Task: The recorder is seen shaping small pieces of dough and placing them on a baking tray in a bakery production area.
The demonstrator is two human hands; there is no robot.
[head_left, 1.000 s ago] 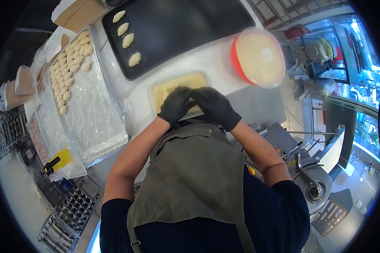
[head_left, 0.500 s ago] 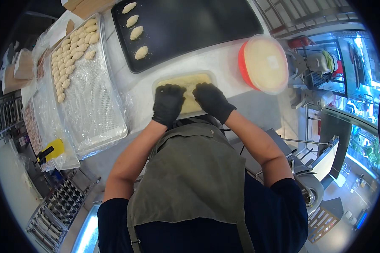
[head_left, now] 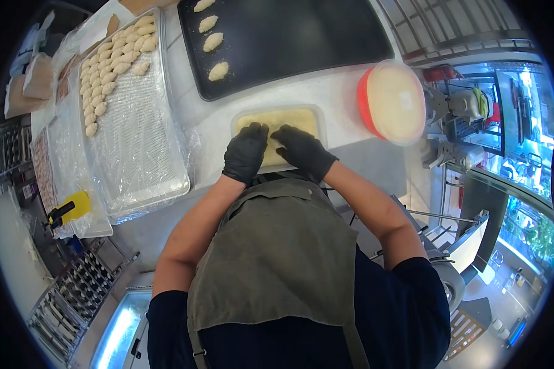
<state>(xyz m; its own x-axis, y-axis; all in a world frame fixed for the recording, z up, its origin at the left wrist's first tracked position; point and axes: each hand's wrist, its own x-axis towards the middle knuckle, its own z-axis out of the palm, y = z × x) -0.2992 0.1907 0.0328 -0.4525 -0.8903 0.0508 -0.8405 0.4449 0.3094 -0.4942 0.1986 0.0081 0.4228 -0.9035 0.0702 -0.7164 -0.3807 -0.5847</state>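
In black gloves, my left hand (head_left: 246, 152) and my right hand (head_left: 305, 151) are close together over a shallow rectangular container (head_left: 320, 123) at the bench's near edge. Pale yellow crumbs (head_left: 295, 119) fill it. The fingers of both hands curl inward and down, their tips nearly meeting above the crumbs. Whatever lies between or under them is hidden. Just beyond the container is a black baking tray (head_left: 295, 46) with a column of crumb-coated dough pieces (head_left: 213, 42) along its left side.
At left, a perforated metal tray (head_left: 132, 135), partly under clear plastic, carries many plain shaped dough pieces (head_left: 114, 61). A red bowl (head_left: 364, 104) with a pale, translucent cover stands at right. A yellow scraper-like tool (head_left: 74, 209) with a black handle lies far left.
My hands have come closer together over the crumbs, the right moving left with its fingers turned inward. The view has shifted slightly, so the trays and bowl appear farther right.
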